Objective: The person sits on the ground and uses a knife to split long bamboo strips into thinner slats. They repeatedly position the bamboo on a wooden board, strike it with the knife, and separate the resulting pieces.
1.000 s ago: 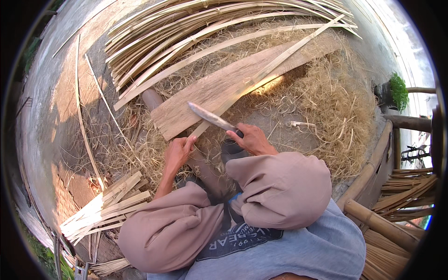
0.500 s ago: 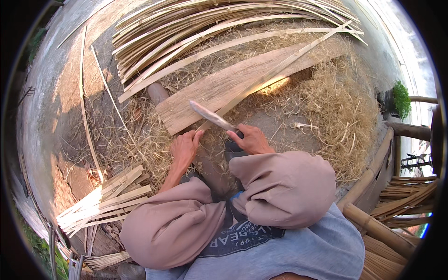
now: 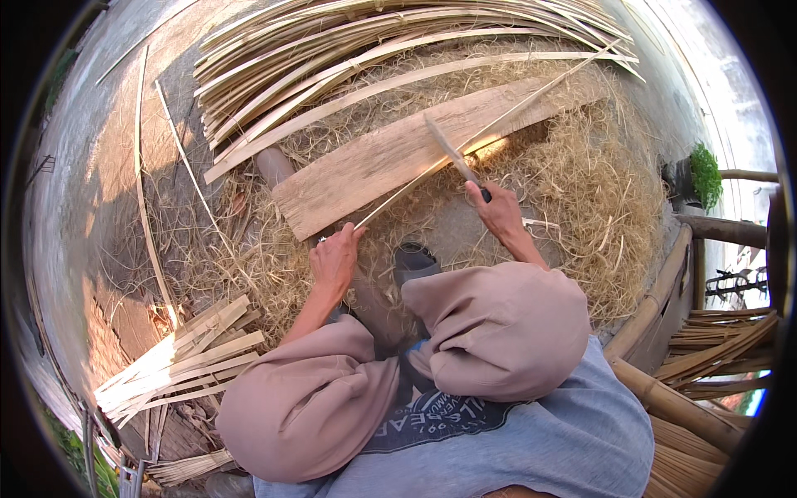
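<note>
My left hand [image 3: 334,259] is closed round the near end of a long, pale bamboo strip [image 3: 407,189]. The strip runs away to the upper right, turned on its narrow edge. In my right hand [image 3: 498,212] is a knife [image 3: 452,153] with a long blade and a dark handle. Its blade points up and to the left and crosses the strip over the wooden board [image 3: 357,174]. Whether the edge touches the strip I cannot tell. The board lies slanted in front of me, its near left end close to my left hand.
A large pile of bamboo strips [image 3: 332,66] lies beyond the board. Curly shavings [image 3: 594,207] cover the ground at right. A second bundle of strips [image 3: 178,365] is at lower left. A bamboo rail [image 3: 672,407] and a potted green plant [image 3: 706,176] stand at right.
My right hand has moved the knife away along the strip, to the upper right. The strip has turned from its flat face onto its edge. My left hand stays at the near end.
</note>
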The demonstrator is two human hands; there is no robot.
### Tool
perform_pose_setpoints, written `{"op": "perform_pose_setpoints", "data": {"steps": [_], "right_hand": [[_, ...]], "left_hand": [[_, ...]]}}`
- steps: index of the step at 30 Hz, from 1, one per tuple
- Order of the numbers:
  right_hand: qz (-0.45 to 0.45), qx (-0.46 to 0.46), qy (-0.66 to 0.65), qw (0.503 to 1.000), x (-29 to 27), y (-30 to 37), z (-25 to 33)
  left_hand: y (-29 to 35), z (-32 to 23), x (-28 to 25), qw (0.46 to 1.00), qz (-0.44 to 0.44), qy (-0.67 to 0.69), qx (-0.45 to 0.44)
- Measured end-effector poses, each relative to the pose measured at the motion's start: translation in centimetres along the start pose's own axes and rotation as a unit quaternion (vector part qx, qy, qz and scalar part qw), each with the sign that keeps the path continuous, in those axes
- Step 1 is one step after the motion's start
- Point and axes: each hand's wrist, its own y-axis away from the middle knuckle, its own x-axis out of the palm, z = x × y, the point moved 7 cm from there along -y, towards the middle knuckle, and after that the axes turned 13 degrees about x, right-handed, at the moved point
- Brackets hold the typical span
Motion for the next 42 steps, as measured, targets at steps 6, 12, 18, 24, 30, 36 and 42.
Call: {"op": "perform_pose_setpoints", "data": {"steps": [6,12,18,24,30,36,42], "right_hand": [[-0.018,-0.066,0.044,0.997,1.2,2.5,0.7],[-0.093,0.189,-0.171,0.963,-6.5,-8.4,-9.5],[0.010,-0.120,-0.045,0.992,7.4,5.0,2.1],[-0.123,0.154,-0.122,0.973,-4.5,-9.4,-10.3],[0.005,0.067,-0.109,0.992,-1.0,-4.4,-3.4],[0.006,-0.038,-0.065,0.997,6.1,1.6,-1.7],[-0.166,0.128,-0.101,0.973,-11.1,-11.4,-10.4]], "left_hand": [[0.2,0.2,0.2,1.000,-0.011,-0.013,0.010],[-1.8,2.8,2.3,0.942,0.140,0.294,-0.076],[-1.1,3.4,2.3,0.913,0.173,0.352,-0.109],[-1.2,3.3,1.6,0.928,0.147,0.331,-0.094],[-1.2,3.6,2.0,0.844,0.240,0.454,-0.157],[0.5,4.0,1.7,0.842,0.247,0.447,-0.175],[-1.7,3.4,-0.4,0.918,0.162,0.345,-0.110]]}}
